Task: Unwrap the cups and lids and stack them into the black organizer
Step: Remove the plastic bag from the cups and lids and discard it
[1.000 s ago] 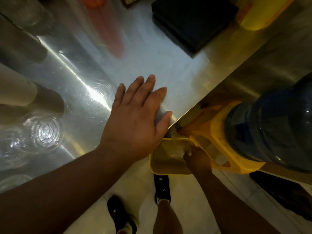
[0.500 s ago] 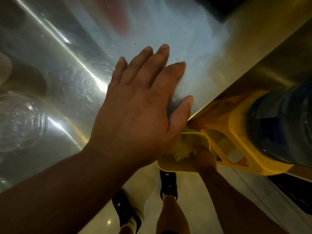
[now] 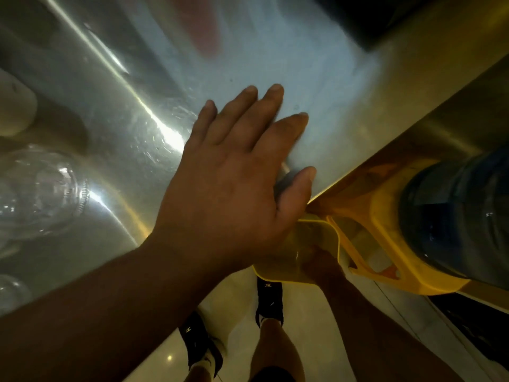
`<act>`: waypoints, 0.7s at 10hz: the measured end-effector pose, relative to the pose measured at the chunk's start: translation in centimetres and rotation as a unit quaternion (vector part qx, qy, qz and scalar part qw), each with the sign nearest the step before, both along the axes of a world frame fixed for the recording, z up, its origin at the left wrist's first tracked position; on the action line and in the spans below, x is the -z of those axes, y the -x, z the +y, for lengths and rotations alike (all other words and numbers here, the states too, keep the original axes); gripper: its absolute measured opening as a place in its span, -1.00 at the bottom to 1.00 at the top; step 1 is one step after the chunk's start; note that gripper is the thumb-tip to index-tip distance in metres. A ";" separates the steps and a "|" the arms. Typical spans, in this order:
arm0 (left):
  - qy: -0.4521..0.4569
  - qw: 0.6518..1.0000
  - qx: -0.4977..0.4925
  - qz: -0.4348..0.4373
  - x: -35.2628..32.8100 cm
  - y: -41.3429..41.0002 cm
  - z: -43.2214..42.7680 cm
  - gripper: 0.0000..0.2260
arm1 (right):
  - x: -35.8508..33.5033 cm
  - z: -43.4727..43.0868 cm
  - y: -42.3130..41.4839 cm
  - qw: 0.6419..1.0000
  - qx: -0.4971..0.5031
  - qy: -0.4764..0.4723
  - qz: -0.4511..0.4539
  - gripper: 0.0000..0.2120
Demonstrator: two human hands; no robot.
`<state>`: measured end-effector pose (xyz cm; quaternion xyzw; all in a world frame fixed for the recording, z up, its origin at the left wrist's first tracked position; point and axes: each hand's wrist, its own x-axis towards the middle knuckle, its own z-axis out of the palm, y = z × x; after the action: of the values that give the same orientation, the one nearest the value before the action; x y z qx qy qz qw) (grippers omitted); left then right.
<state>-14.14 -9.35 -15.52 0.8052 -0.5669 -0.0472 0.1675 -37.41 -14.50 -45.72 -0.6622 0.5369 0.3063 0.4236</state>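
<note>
My left hand [image 3: 234, 188] lies flat, palm down, on the steel table [image 3: 316, 78] at its near corner, thumb at the edge. A small grey scrap shows under the thumb; I cannot tell what it is. Just below that corner my right hand [image 3: 322, 263] grips the rim of a small yellow bin [image 3: 311, 244], held against the table edge. Clear domed lids [image 3: 41, 188] lie at the left. A cream cup stack [image 3: 16, 106] lies on its side beyond them. The black organizer [image 3: 371, 20] shows only as a dark corner at the top right.
A yellow stand [image 3: 385, 221] with a large blue water bottle [image 3: 454, 210] stands right of the table corner, close to the bin. My two feet in black shoes [image 3: 270, 301] are on the pale tiled floor below.
The view has moved in closer to the table; the organizer has slid up to the frame's edge. My left hand stays flat at the corner, its palm now over the bin's rim.
</note>
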 end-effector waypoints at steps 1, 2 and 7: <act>0.014 1.000 0.003 -0.004 0.0 0.1 0.1 -0.50 | -2.5 -0.2 0.1 0.999 -0.036 -0.036 0.018 -0.55; 0.004 1.000 0.005 -0.006 -0.2 0.1 0.0 -0.50 | -5.1 -0.4 0.1 0.996 -0.070 -0.029 0.041 -0.62; -0.212 0.972 0.038 0.099 -8.7 -1.8 4.3 -0.43 | -26.8 -4.0 -3.6 0.981 -0.192 0.034 0.016 -0.47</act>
<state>-12.35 -5.03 -6.84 0.7916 -0.5546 -0.2523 0.0466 -33.78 -18.48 -18.90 -0.7619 0.4166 0.3737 0.3260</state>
